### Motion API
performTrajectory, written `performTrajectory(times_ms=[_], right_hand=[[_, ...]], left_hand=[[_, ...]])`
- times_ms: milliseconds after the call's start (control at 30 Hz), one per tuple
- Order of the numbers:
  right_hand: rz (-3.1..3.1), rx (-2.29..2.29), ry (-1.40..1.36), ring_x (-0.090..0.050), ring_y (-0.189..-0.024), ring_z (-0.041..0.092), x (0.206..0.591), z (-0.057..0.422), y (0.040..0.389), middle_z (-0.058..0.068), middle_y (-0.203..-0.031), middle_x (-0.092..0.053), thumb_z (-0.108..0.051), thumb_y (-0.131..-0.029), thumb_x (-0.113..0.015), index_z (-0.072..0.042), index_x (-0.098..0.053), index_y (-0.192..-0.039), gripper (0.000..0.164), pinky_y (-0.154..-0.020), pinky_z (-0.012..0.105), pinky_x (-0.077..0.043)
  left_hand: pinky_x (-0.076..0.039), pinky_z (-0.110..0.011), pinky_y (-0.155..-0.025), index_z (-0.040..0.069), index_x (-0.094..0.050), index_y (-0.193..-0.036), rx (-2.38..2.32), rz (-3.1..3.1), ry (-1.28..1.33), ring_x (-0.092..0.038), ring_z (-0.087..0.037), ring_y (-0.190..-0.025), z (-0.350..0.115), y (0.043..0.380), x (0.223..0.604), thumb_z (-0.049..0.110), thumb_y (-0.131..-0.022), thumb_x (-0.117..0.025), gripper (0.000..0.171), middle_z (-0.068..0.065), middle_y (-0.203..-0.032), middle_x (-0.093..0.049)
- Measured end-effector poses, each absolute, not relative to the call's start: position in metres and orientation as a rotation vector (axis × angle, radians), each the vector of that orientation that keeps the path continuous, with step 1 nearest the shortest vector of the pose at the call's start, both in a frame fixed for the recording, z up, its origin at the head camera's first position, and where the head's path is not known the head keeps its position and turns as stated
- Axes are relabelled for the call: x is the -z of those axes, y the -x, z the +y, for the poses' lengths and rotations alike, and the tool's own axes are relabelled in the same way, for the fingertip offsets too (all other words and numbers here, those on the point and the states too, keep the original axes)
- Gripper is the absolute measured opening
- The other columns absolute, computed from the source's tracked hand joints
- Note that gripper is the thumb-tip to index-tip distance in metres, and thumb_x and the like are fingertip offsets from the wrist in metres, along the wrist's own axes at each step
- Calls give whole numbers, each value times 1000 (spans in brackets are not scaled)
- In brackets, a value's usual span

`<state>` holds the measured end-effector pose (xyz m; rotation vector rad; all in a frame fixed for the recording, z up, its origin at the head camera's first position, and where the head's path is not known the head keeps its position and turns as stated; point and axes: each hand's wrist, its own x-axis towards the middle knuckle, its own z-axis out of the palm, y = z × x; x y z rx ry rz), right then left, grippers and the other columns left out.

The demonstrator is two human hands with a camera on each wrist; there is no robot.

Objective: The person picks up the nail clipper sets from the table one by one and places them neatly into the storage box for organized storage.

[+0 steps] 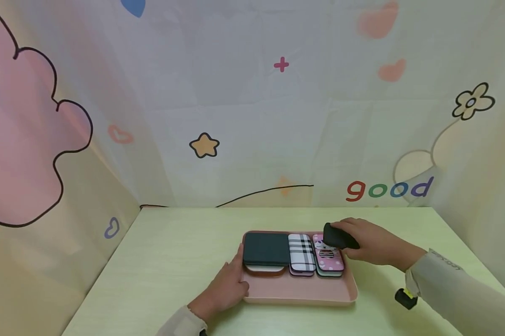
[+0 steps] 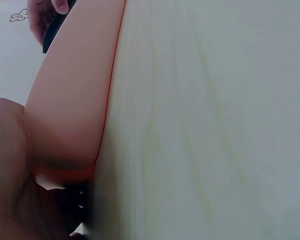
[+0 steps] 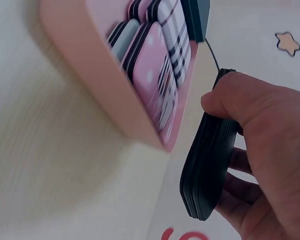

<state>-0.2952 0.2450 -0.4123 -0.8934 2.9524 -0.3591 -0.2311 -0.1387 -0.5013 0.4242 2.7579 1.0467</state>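
Observation:
My right hand (image 1: 368, 240) grips a black flat case (image 3: 207, 155) with rounded ends and layered edges, above the tray's back right corner. The pink tray (image 1: 298, 291) lies on the table, and my left hand (image 1: 227, 287) holds its left side near the front corner. Inside the tray, a dark green square case (image 1: 266, 248) tops a stack at the left, over white and brown edges. Beside it a plaid rounded case (image 1: 301, 254) lies on another. Rightmost is a pink cartoon-print case (image 1: 330, 262) on a pale green one, partly hidden by the black case.
The pale wood-grain table (image 1: 172, 252) extends around the tray. A printed curtain (image 1: 244, 116) hangs behind and at both sides. A small black device (image 1: 405, 298) with a yellow-green part sits under the right cuff.

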Motion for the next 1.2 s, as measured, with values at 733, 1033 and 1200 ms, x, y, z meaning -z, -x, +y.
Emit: performTrajectory(times_ms=[733, 1033, 1200], right_hand=[[2749, 312, 925, -53, -126, 24, 422, 179, 302, 7, -142, -53, -18, -88, -74, -14, -51, -147, 63, -106, 47, -46], [2746, 334, 939, -53, -127, 28, 430, 178, 300, 11, -145, -51, -19, -90, -73, -13, -52, -145, 60, -106, 50, -45], [2752, 349, 1043, -51, -131, 35, 436, 179, 299, 15, -147, -49, -18, -92, -70, -8, -51, -145, 57, -106, 53, -44]], left_hand=[[-12, -58, -122, 6, 4, -161, -1062, 2744, -433, -20, -24, -153, -132, 232, 498, 15, -87, -57, 96, -12, -167, -15], [-12, -59, -122, 6, 3, -161, -1068, 2751, -430, -22, -27, -152, -132, 232, 499, 15, -86, -58, 97, -14, -167, -17], [-12, -59, -122, 7, 3, -161, -1068, 2753, -395, -22, -26, -152, -136, 230, 500, 15, -86, -57, 97, -12, -167, -16]])
